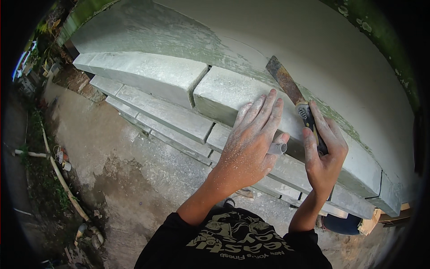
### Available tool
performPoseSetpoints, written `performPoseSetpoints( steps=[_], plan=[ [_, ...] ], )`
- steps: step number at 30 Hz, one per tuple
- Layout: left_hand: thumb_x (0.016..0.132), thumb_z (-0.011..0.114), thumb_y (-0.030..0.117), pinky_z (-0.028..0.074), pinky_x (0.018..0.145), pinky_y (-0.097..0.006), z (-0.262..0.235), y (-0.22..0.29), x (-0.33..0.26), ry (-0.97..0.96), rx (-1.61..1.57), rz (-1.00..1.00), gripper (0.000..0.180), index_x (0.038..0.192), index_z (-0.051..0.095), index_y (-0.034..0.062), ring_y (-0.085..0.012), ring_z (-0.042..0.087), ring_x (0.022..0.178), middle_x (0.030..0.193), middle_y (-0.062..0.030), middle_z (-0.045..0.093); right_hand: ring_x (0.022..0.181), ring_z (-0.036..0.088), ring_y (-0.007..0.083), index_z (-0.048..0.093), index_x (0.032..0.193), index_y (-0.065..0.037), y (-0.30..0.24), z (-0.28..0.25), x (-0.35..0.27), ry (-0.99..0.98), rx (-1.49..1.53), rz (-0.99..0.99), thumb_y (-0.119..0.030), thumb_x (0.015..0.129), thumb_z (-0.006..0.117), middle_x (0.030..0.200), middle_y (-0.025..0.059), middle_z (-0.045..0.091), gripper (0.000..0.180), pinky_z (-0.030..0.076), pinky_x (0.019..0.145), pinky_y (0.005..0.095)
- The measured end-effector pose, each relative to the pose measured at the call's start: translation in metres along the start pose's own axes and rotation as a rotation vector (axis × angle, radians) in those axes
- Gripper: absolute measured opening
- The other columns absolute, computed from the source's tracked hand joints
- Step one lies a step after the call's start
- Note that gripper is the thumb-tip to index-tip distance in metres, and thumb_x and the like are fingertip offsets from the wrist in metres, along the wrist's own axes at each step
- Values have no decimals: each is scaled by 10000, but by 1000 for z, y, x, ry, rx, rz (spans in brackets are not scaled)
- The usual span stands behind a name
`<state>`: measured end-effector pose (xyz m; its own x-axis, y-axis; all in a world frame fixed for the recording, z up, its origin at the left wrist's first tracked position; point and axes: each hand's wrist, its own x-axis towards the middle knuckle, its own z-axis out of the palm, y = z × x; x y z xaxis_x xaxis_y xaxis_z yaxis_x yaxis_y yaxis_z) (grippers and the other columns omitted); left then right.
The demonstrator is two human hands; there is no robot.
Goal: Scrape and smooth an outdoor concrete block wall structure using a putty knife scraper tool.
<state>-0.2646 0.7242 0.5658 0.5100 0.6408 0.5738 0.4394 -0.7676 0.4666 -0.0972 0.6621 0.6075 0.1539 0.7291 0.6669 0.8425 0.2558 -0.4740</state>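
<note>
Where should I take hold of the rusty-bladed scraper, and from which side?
Probably by its dark handle, coming from the lower right, where the right hand grips it. The scraper slants, its flat rusty blade pointing up and left toward the pale wall, so the handle's rear end faces the wearer, clear of the blade's edge.

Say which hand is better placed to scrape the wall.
Probably the right hand: it grips the putty knife, whose blade points toward the wall. The left hand lies over a pale block, a grey tube showing beneath it.
</note>
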Motion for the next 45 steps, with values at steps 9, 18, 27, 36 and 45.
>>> performPoseSetpoints(
  steps=[9,18,27,36,45],
  plan=[
    [1016,544,328,209,1217,-560,-1,0,4,30,-46,29,712,1560,277,-45,-445,275,1497,1642,-261,225,863,677,224,749,1209,-49,-6,-11,17,105,1,-184,-2,782,679,1043,151,712,436,515,811,297],
    [998,562,280,220,1207,-572,-2,-5,-2,-69,23,143,724,1522,268,-122,-469,222,1506,1633,-310,187,881,682,225,754,1192,-33,3,-6,18,121,-28,-185,21,774,669,1049,161,707,430,522,814,300],
    [1015,538,293,233,1204,-566,2,-8,1,-60,6,144,706,1529,271,-110,-460,230,1509,1635,-312,180,852,643,220,702,1281,-36,10,-1,16,33,-39,-52,-60,820,681,987,164,701,463,501,824,313],
    [1023,542,302,230,1193,-608,-16,-12,26,2,-154,66,750,1579,191,-59,-514,275,1470,1646,-302,146,775,615,237,685,1297,-25,-3,0,22,-54,-8,19,-99,818,690,899,180,693,484,488,778,318],
    [1027,528,281,198,1211,-597,-15,-23,24,-49,-90,73,759,1562,158,-109,-513,212,1493,1635,-339,110,701,613,243,708,1255,-15,-4,0,21,-65,20,38,-77,808,689,829,170,681,451,488,699,315]
  ],
)
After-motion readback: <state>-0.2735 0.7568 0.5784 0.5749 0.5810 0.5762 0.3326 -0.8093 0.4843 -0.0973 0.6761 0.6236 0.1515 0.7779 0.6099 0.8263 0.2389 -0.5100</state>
